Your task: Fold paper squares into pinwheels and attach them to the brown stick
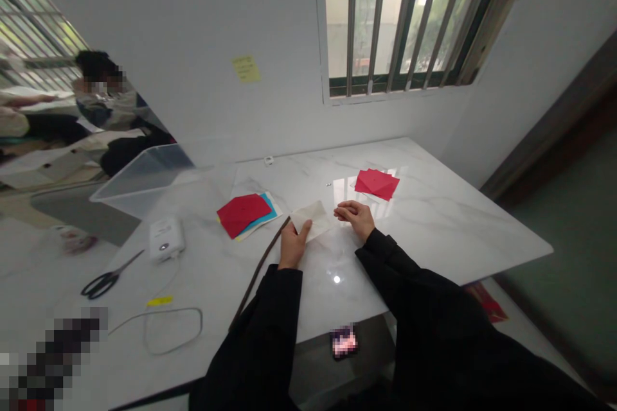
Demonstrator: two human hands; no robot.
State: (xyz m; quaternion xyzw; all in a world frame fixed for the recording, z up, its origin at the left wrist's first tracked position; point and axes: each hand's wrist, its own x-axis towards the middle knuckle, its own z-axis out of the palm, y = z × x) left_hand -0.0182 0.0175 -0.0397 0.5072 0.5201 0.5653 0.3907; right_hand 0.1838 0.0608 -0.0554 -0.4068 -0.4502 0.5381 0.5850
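Observation:
A cream-white sheet of paper [315, 215] is gripped at its near left part by my left hand [294, 244], thumb on top. To the right of the sheet, a short gap away, is my right hand [355, 217]. Its fingers are pinched together; whether something tiny is between them I cannot make out. Left of my left hand lies a stack of coloured paper [245, 213], red on top with blue, white and yellow edges showing. Beyond my right hand rests a fanned pile of red paper pieces [376, 183].
Over the marble-patterned table [457, 225] are a white power bank [165, 239] with a cable, scissors [108, 279], a clear plastic bin [144, 180] and a dark strip [258, 273]. Small bits [328, 184] lie near the middle. Another person [108, 93] sits at the far left.

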